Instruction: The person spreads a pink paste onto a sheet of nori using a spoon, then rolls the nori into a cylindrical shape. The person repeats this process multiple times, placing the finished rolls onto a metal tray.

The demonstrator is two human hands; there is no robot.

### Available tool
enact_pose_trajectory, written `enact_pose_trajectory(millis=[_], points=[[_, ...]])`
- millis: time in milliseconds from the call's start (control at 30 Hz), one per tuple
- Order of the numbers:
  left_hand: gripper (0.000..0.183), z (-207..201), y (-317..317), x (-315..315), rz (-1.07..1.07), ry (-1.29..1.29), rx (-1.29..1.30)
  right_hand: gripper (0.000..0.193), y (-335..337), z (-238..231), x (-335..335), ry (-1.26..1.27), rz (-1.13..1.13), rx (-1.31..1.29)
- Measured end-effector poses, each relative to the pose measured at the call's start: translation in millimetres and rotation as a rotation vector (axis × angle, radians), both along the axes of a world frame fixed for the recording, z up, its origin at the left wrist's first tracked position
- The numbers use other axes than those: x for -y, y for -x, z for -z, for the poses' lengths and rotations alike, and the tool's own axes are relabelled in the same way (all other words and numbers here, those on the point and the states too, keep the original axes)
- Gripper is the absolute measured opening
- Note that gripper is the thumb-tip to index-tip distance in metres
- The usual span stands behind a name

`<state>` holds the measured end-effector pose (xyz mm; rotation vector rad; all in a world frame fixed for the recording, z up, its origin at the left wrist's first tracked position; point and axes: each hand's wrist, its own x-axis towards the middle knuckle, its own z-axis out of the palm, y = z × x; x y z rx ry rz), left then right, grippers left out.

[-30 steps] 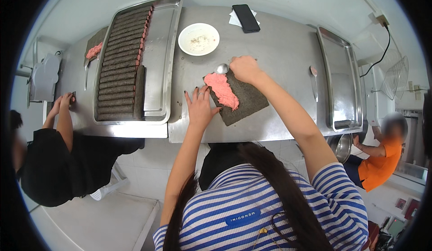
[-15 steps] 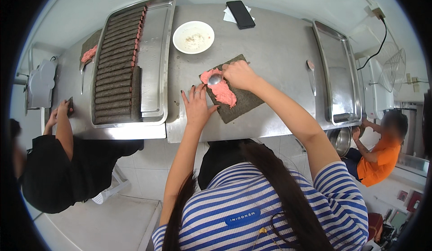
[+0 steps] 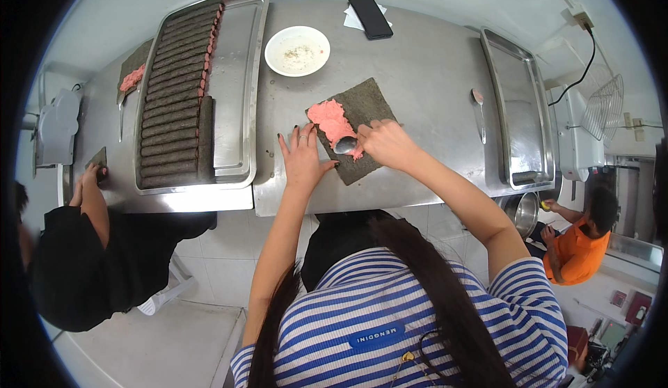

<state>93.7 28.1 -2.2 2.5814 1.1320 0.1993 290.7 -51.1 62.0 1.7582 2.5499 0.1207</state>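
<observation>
A dark green seaweed sheet lies at an angle on the steel table in front of me. Pink paste is spread in a band along its left part. My right hand is closed round the handle of a metal spoon, whose bowl rests on the lower end of the paste. With fingers spread, my left hand lies flat at the sheet's left edge and holds nothing.
A tray of dark rolls with pink filling stands left, a white bowl beyond the sheet. A phone, another spoon and a second tray lie farther off. Co-workers are at left and right.
My right hand has drawn the spoon down and to the right, from the paste's upper part to its lower end. The left hand stays at the sheet's edge.
</observation>
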Motion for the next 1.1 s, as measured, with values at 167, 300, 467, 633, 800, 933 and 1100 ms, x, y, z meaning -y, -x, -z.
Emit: enact_pose_trajectory(millis=[167,300,467,633,800,933,1100], points=[[0.092,-3.2,0.5,-2.0,0.001,0.066,-0.029,0.010,-0.4,11.1,-31.9,0.007,0.044,0.080],[0.092,-3.1,1.9,-2.7,0.000,0.070,-0.027,0.010,-1.0,-5.5,-37.7,0.072,0.129,0.017],[0.090,-8.3,2.0,-1.3,0.002,0.084,-0.035,0.008,1.4,-17.5,-3.3,0.134,0.225,-0.008],[0.088,-10.7,3.1,-4.3,0.021,0.115,-0.057,0.012,16.3,1.4,19.4,0.063,0.178,0.003],[0.086,-8.1,2.5,-4.8,0.007,0.104,-0.074,0.011,23.7,-3.3,22.0,0.134,0.143,0.044],[0.086,-7.4,1.8,-4.6,-0.004,0.109,-0.054,0.011,23.4,0.1,29.7,0.138,0.117,0.046],[0.086,-10.6,0.2,-4.3,-0.014,0.131,-0.052,0.010,25.6,7.5,39.7,0.114,0.127,0.061]])
